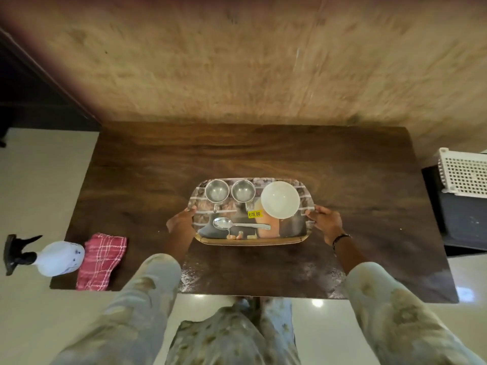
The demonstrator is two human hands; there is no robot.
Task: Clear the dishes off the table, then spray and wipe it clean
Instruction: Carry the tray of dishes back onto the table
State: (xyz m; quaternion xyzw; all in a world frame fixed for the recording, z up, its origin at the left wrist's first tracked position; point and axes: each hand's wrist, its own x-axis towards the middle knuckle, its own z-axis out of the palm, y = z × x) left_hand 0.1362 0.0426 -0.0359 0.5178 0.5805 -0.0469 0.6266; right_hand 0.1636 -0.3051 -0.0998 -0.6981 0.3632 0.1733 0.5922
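Both arms reach forward, left hand [181,221] and right hand [326,222] each closed in a grip.

A printed tray [290,239] sits mid-desk [158,167] carrying two steel cups [216,190] [242,190], a white bowl [279,198] and a spoon [237,224] — a white spray bottle [59,258] and red checked cloth [101,260] lie at the desk's left edge.

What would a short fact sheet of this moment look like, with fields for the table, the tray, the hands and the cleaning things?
table: dark wooden table
tray: tray holding two steel cups, a white bowl and a spoon
left hand: left hand grips the tray's left edge
right hand: right hand grips its right edge
cleaning things: spray bottle and red checked cloth at the table's near left corner
beside table: white perforated basket
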